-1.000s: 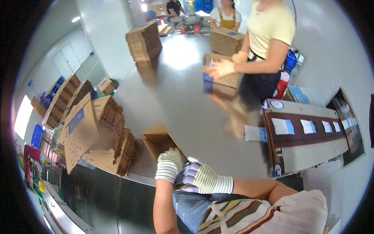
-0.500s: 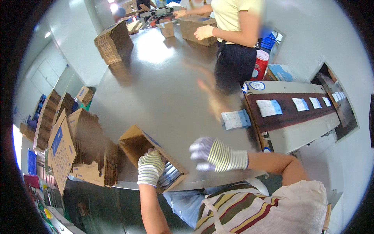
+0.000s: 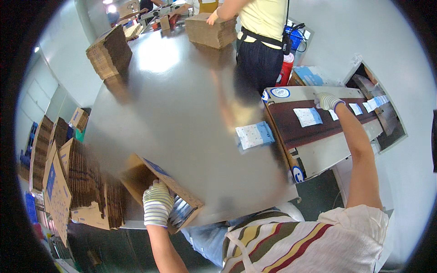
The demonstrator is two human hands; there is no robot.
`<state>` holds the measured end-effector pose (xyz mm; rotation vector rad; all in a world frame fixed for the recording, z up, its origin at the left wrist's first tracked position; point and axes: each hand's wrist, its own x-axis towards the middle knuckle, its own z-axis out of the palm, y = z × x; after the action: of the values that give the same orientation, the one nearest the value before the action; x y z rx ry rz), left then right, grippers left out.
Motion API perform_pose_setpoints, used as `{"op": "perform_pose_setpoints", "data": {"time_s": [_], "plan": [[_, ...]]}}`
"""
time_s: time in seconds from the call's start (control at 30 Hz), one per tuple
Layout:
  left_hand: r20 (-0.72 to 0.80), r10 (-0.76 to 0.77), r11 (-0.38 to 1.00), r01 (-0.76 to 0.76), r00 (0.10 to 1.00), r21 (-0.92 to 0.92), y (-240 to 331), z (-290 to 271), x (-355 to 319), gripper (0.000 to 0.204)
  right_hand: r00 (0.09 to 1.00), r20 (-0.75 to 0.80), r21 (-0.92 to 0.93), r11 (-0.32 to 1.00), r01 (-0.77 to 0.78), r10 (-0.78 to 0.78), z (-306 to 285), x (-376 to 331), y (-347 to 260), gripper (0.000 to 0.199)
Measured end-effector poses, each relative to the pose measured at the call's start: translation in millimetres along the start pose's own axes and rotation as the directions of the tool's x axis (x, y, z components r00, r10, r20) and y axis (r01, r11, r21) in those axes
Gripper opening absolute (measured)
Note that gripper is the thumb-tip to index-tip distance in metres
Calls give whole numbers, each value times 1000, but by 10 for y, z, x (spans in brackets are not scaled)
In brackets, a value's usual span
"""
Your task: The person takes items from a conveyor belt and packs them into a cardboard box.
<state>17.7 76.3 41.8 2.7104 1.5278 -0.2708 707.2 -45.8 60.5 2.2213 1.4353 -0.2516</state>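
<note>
Two striped gloves work apart: the left hand [image 3: 157, 203], at seven o'clock on the steel bench [image 3: 182, 113], has its fingers clenched on the open cardboard box [image 3: 160, 182] of packets at the near edge. Out at two o'clock, the right hand [image 3: 327, 101] rests on the conveyor belt [image 3: 318, 123] beside a white packet [image 3: 307, 116]; whether its fingers are grasping anything I cannot tell.

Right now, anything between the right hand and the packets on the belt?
Nothing visible. The right hand is already over the dark conveyor belt, beside a white-and-blue packet; bare belt lies between them. The left hand rests on the open cardboard box at the table's near edge.
</note>
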Motion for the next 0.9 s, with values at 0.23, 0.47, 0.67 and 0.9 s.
{"op": "perform_pose_setpoints", "data": {"time_s": [0.23,0.47,0.67,0.9], "plan": [[10,2,1000,-2,1000,-23,38,-38,40,32,982,61,-213,963,-164,181,190,-282,-15,71],[5,20,1000,-20,1000,-14,51,39,103,33,981,194,-100,994,34,-14,8,-305,-201,51],[37,-24,999,25,999,-38,37,-43,38,32,803,-116,131,793,595,-584,-357,-92,-1265,44],[-44,18,997,-22,999,-77,44,-71,65,31,755,39,282,733,620,-654,-94,684,-2326,78]]}}
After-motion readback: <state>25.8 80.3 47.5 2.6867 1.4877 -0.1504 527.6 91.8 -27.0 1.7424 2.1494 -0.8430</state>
